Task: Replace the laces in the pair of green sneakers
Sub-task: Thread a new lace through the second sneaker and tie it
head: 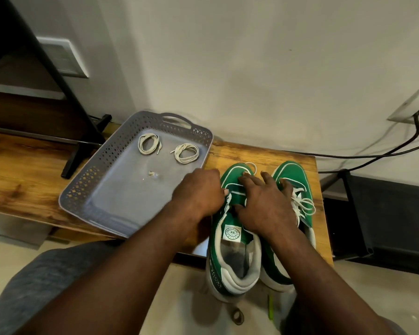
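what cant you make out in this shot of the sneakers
Head view only:
- Lacing of the tray-side sneaker: covered by the right hand.
- Fingertips of the left hand: curled under, grip unclear.
- Bits in the tray: too small.
- Tongue label print: too small.

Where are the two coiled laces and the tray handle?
left coiled lace [142, 146]: head view, strands on coil's left side.
right coiled lace [180, 156]: head view, coil's lower-left strands.
tray handle [177, 115]: head view, top bar.
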Tool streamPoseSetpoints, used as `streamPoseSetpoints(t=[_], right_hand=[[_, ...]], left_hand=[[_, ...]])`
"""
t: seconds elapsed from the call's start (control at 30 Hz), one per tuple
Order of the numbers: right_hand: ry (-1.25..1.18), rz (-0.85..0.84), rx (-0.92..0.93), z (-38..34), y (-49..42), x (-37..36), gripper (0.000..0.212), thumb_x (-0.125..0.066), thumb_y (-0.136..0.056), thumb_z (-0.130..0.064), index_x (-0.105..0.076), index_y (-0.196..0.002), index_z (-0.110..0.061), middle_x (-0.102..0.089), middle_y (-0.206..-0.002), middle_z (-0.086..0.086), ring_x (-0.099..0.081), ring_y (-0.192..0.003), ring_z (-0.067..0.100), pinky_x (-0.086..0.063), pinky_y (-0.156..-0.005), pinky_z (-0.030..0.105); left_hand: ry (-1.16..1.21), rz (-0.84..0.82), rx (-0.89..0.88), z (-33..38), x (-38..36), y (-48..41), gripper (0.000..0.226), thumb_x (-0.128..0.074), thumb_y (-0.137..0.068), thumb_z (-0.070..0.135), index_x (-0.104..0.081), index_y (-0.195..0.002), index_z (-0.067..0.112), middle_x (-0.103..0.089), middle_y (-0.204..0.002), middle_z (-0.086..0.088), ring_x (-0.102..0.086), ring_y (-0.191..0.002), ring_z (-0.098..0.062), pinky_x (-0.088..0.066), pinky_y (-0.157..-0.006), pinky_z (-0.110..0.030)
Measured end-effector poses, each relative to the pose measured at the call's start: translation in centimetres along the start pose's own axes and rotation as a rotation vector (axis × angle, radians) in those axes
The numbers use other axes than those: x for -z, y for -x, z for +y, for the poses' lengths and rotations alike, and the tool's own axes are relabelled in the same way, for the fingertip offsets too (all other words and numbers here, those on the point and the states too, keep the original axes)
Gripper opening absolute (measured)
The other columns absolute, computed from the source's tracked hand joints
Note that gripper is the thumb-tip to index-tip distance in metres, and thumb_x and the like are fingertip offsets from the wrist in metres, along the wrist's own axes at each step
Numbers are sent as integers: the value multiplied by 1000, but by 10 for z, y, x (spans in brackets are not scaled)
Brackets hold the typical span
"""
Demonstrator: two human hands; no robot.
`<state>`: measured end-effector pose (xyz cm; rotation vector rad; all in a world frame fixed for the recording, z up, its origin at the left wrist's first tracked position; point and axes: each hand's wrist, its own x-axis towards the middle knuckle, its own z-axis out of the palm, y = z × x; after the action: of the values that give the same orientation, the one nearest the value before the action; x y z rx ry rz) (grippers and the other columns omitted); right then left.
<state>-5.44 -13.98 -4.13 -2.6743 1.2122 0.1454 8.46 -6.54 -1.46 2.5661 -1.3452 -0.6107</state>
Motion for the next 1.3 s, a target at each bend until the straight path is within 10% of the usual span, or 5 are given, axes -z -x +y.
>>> streamPoseSetpoints(t=[0.2, 0.47, 0.63, 0.87, 1.3], right_hand=[[-39, 16, 2, 1, 1, -1, 78, -62, -92, -57, -31, -157, -29, -42, -164, -5, -19, -159, 28, -4, -126, 64], [-58, 24, 10, 2, 0, -2, 77, -60, -93, -58, -32, -157, -27, -45, -161, -4, -23, -158, 26, -4, -127, 62], [-100, 17, 15, 1, -1, 0, 75, -63, -91, -56, -35, -155, -30, -52, -156, -5, -36, -151, 24, -9, -128, 58], [-139, 26, -1, 1, 1, 2, 70, -64, -93, -47, -36, -154, -27, -57, -151, -1, -50, -141, 23, -14, -128, 52], [-191, 14, -17, 3, -6, -3, 73, -56, -96, -61, -30, -157, -32, -56, -153, -4, -56, -136, 25, -13, -128, 55]], left_hand=[[120, -34, -4, 9, 5, -6, 21, -61, -104, 30, -76, -108, 17, -74, -109, -7, -67, -99, -27, -56, -90, -39], [1813, -97, -325, -8, 79, 9, 30, -51, -106, 12, -68, -83, 16, -64, -84, 1, -67, -90, -19, -52, -96, -38], [505, 114, -17, -6, 33, -1, 14, -57, -104, 28, -62, -98, 17, -69, -104, -3, -63, -85, -23, -46, -70, -34], [-97, 19, -5, 5, -20, -2, 35, -56, -104, 51, -60, -127, 24, -63, -123, -7, -63, -108, -32, -45, -77, -39], [940, 75, 69, 2, 27, 0, 27, -57, -106, 26, -68, -87, 11, -64, -71, 0, -51, -60, -17, -42, -61, -29]])
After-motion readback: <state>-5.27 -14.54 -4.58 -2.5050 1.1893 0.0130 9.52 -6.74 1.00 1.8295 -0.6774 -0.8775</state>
